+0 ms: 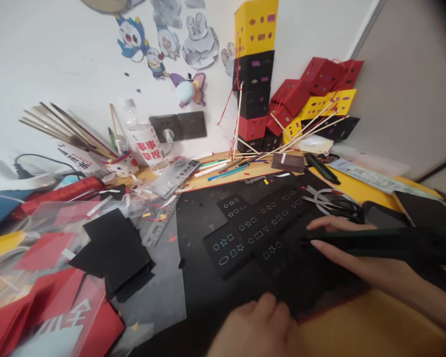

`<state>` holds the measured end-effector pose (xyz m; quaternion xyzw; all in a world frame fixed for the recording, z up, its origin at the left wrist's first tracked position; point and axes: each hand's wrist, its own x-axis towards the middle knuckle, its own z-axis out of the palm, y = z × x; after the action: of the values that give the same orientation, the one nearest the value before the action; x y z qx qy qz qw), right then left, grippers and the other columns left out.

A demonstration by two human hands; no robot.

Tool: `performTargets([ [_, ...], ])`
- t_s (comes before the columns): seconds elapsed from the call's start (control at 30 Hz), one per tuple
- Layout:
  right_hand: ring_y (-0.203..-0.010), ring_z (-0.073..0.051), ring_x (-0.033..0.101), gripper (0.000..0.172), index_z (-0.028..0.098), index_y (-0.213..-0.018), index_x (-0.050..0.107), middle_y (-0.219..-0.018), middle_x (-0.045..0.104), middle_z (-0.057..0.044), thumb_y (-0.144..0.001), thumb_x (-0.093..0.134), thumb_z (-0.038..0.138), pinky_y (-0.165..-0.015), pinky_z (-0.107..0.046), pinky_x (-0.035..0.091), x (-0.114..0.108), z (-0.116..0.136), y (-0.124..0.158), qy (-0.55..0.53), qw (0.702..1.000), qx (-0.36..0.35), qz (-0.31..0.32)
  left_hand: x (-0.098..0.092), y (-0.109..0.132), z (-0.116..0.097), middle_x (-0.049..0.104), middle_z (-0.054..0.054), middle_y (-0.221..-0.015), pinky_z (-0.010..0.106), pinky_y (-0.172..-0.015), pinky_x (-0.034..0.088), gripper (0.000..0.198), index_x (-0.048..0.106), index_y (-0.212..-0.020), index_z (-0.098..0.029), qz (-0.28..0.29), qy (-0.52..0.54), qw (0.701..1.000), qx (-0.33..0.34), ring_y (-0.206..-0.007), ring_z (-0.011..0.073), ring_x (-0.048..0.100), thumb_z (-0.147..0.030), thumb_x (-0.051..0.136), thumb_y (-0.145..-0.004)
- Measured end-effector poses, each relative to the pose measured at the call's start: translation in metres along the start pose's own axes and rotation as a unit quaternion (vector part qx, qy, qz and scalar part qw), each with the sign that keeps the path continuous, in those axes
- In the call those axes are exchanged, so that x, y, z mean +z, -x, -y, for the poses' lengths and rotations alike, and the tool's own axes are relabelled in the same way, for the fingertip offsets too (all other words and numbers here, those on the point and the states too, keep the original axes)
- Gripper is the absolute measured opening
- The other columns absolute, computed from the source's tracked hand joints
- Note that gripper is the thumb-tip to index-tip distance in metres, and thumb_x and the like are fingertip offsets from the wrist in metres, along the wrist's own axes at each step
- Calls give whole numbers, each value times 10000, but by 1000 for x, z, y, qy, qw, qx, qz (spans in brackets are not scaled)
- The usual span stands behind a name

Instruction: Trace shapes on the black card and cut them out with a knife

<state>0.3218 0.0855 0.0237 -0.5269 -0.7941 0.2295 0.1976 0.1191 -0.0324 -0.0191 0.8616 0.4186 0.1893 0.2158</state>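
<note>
A black cross-shaped card (235,229) lies flat on a black mat (196,208), marked with rows of pale outlines of stars, squares, ovals and hexagons. Low in the head view, my left hand (258,327) rests closed near the mat's front edge; what its curled fingers hold, if anything, is hidden. On the right, my right hand (342,253) grips a long, dark green tool (371,240) between thumb and fingers. The tool's narrow end points left, just off the card's right side; its exact kind is unclear.
Scissors (338,202) lie behind my right hand. Black card pieces (115,250), a clear ruler (159,225) and red paper (52,307) cover the left. Pens (228,171), a bottle (144,139) and stacked paper boxes (254,69) stand or lie at the back.
</note>
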Motion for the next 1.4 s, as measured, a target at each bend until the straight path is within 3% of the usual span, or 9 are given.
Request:
performTargets([
  [0.07,-763,-203,613,218,263,-869,597,-811,659,4,-744,569,440,-677,-329,480,2,-5,-4,-12,999,-17,24,-6,-5,11,669,111,-950,286,-573,544,179,630,-909,-100,-106,-184,976,48,-843,236,635,-133,462,-854],
  [0.13,-807,-207,617,200,254,-840,609,-844,668,1,-753,564,428,-711,-332,481,1,-5,-6,-34,999,-19,37,-14,-10,20,638,115,-1086,315,-706,554,230,608,-1027,-88,-154,-271,948,60,-979,247,608,-170,462,-870],
  [0.27,-728,-189,617,200,245,-844,607,-760,659,2,-762,558,420,-635,-309,486,0,10,-11,-84,996,-4,25,-19,-15,34,584,102,-1197,341,-821,529,310,585,-1103,-104,-115,-300,947,11,-1080,241,565,-300,467,-893],
  [0.43,-689,-154,587,130,231,-830,577,-794,638,4,-753,574,336,-594,-269,468,16,24,-23,-131,988,-46,72,-15,-15,36,545,145,-1235,393,-862,509,500,557,-1137,-76,-95,-279,956,-3,-1132,274,526,-480,495,-850],
  [0.57,-484,-99,484,117,213,-875,531,-619,552,33,-791,514,294,-431,-220,382,27,21,-27,-218,969,8,117,-14,-17,30,547,215,-1202,448,-824,518,702,569,-1098,-23,-80,-269,960,-17,-1119,348,519,-629,528,-746],
  [0.9,-675,-137,537,108,233,-883,500,-766,575,21,-790,537,274,-571,-251,416,26,16,-21,-209,972,-30,103,-13,-19,28,590,203,-1143,426,-746,544,340,602,-1105,-142,-113,-286,951,-7,-1054,351,566,-267,518,-800],
  [1.07,-783,-157,574,96,234,-879,536,-841,603,6,-784,536,236,-681,-272,447,24,18,-17,-208,973,-59,85,-19,-9,32,551,201,-1204,367,-795,528,332,570,-1134,-84,-73,-343,935,57,-1141,323,506,-197,440,-850],
  [1.2,-767,-159,572,85,234,-855,554,-829,607,6,-771,551,246,-668,-272,447,24,16,-17,-182,979,-75,56,-27,-8,31,586,173,-1168,345,-788,528,333,563,-1136,-66,-69,-340,934,87,-1101,295,546,-175,391,-873],
  [1.4,-712,-152,566,92,228,-890,501,-810,578,-5,-811,504,275,-586,-270,477,29,11,-17,-242,968,-43,48,-35,-11,28,620,200,-1090,317,-678,541,335,582,-1074,-21,-70,-364,904,212,-1005,273,605,-118,326,-882],
])
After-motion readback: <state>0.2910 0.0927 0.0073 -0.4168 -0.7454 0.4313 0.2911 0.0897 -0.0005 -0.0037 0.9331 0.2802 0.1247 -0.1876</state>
